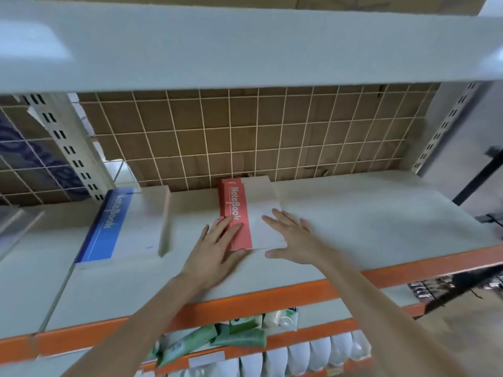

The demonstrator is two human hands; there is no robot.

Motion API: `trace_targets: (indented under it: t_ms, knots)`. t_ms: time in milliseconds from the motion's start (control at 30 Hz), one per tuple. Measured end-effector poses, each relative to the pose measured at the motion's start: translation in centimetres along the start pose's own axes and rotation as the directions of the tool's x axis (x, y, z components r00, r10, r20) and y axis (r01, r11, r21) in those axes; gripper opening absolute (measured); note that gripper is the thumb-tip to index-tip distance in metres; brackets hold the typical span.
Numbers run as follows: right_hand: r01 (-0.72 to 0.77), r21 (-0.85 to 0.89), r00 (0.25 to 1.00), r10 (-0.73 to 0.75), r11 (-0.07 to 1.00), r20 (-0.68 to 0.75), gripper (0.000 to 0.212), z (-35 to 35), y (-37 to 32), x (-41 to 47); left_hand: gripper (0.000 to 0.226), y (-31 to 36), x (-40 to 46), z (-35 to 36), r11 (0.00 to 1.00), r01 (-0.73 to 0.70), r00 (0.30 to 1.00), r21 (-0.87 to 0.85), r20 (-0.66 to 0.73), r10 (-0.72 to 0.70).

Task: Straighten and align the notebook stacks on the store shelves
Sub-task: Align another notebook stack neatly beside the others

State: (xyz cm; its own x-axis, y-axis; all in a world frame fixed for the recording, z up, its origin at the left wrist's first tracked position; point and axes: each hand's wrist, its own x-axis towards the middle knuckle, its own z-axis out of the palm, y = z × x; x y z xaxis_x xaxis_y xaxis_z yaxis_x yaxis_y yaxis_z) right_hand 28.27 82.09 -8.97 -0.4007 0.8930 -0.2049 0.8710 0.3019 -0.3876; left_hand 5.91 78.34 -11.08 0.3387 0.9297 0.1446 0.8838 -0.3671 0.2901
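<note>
Red notebook stack (246, 213) lies mid-shelf (367, 213), against the far grid. Our left hand (217, 243) presses flat on its near left corner; right hand (294, 235) flat at its right edge, grasping nothing. Likely light, stiff, slippery covers: we push at edges.

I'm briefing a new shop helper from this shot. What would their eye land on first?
First, the red-banded notebook stack at mid-shelf, with the left hand flat on its red strip and the right hand spread open over its near right corner. Next, the taller blue-banded notebook stack to its left. Behind both, a white wire grid backed by brown cardboard.
</note>
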Motion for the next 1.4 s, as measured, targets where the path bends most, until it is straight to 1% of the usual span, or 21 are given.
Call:
trace_targets:
  t_ms: [100,167,200,300,400,533,667,900,1133,1267,1333,1400]
  knots:
    - [0.031,0.120,0.999,-0.029,0.992,-0.022,0.086,0.1,1.0,0.5,0.064,0.3,0.1,0.3,0.997,0.060,0.996,-0.043,-0.063,-0.063]
    - [0.034,0.160,0.998,-0.026,0.986,-0.050,0.085,-0.1,1.8,0.6,0.067,0.6,0.1,0.4,0.991,0.114,0.988,-0.070,-0.092,-0.120]
    - [0.029,0.166,0.998,-0.018,0.986,-0.066,0.084,-0.2,2.1,0.6,0.069,0.8,0.0,0.4,0.984,0.151,0.983,-0.099,-0.091,-0.160]
    - [0.012,0.176,0.995,0.006,0.984,-0.098,0.083,-0.8,2.9,0.6,0.076,1.2,-0.4,0.3,0.952,0.256,0.964,-0.168,-0.024,-0.264]
    - [0.018,0.186,0.993,0.004,0.982,-0.119,0.082,-1.3,3.2,0.9,0.078,1.4,-0.5,0.1,0.957,0.257,0.964,-0.135,-0.037,-0.264]
    - [0.047,0.199,0.989,-0.017,0.979,-0.146,0.078,-1.4,3.2,1.3,0.058,1.6,-0.1,0.0,0.953,0.259,0.956,-0.157,-0.096,-0.276]
    - [0.058,0.219,0.986,-0.022,0.974,-0.165,0.079,-1.3,3.2,1.7,0.056,1.4,0.3,-0.1,0.946,0.280,0.948,-0.165,-0.109,-0.299]
    - [0.051,0.213,0.984,-0.012,0.976,-0.180,0.083,-1.1,3.3,2.0,0.056,1.0,0.5,-0.1,0.928,0.291,0.941,-0.233,-0.104,-0.321]
    - [0.050,0.195,0.988,-0.021,0.979,-0.150,0.082,-1.1,2.9,1.9,0.055,1.4,0.7,-0.3,0.892,0.335,0.921,-0.304,-0.093,-0.378]
    - [0.048,0.232,0.992,-0.019,0.971,-0.128,0.082,-1.3,2.6,1.7,0.054,2.1,0.5,-0.4,0.869,0.351,0.908,-0.350,-0.101,-0.407]
    - [0.047,0.214,0.994,-0.026,0.976,-0.102,0.086,-1.5,2.5,1.5,0.056,2.4,0.5,-0.5,0.863,0.357,0.907,-0.357,-0.089,-0.412]
    - [0.039,0.167,0.998,-0.029,0.985,-0.062,0.094,-1.5,2.2,1.3,0.064,2.8,0.2,-0.9,0.867,0.373,0.908,-0.330,-0.060,-0.414]
